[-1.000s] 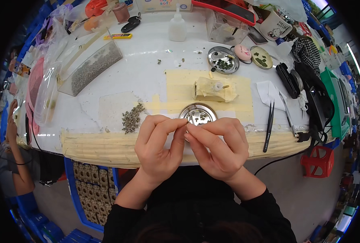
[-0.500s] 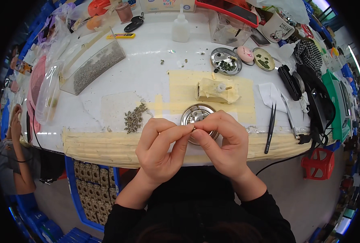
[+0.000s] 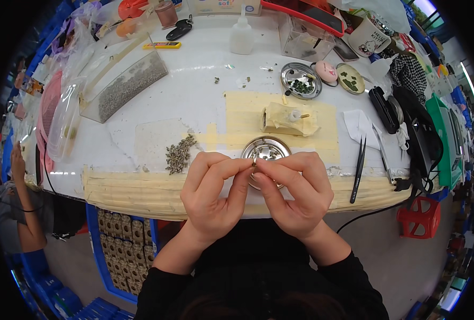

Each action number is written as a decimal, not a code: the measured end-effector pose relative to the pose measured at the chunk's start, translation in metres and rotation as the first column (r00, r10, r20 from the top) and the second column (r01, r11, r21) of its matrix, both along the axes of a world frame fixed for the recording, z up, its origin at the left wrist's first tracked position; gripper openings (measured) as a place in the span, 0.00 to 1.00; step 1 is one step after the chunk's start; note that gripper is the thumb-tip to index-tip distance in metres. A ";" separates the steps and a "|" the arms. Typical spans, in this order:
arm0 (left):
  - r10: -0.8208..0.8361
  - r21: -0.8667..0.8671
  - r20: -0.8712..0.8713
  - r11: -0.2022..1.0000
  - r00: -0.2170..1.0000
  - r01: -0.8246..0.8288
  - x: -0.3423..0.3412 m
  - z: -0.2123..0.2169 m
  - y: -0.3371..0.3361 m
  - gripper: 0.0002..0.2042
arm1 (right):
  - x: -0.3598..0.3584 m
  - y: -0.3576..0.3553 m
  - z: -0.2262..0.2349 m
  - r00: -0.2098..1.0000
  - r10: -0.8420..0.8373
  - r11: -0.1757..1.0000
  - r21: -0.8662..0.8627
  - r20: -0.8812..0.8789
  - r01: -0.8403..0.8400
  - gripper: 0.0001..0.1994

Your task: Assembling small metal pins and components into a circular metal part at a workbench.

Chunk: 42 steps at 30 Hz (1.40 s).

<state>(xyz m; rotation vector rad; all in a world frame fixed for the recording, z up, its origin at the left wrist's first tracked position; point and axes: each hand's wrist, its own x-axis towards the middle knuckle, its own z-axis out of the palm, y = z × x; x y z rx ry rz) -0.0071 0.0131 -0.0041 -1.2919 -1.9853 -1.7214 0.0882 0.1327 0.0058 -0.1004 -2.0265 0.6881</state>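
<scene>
My left hand (image 3: 215, 192) and my right hand (image 3: 293, 189) meet fingertip to fingertip at the near edge of the white table (image 3: 194, 101). Between the thumbs and forefingers they pinch one tiny dark metal part (image 3: 254, 161). Just beyond the fingertips stands a round metal dish (image 3: 265, 149) with small parts in it, partly hidden by my fingers. A heap of small grey-green parts (image 3: 179, 154) lies to the left of the hands. Black tweezers (image 3: 358, 169) lie to the right.
A taped cream block (image 3: 290, 119) sits behind the dish. Farther back are two small dishes (image 3: 301, 81) of green bits, a white bottle (image 3: 242, 37) and clear boxes. A clear tray of grey parts (image 3: 127, 85) lies at left. Another person's arm (image 3: 21, 202) shows at far left.
The hands have stayed together over the dish, the fingers shifting slightly around the small part. Nothing else on the table has moved.
</scene>
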 end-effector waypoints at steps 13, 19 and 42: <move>-0.001 -0.019 -0.033 1.000 0.999 0.001 0.000 0.000 0.000 0.11 | 0.003 -0.002 0.007 0.997 0.034 0.991 -0.133 0.062 -0.025 0.10; 0.015 -0.010 -0.019 1.000 1.000 -0.015 0.000 -0.001 0.000 0.11 | 0.000 -0.003 0.000 1.000 0.011 0.999 -0.047 0.011 -0.010 0.13; 0.006 0.000 -0.039 1.000 0.999 -0.006 0.000 0.000 0.000 0.11 | 0.003 -0.001 0.000 0.999 0.024 0.994 -0.107 0.047 -0.018 0.13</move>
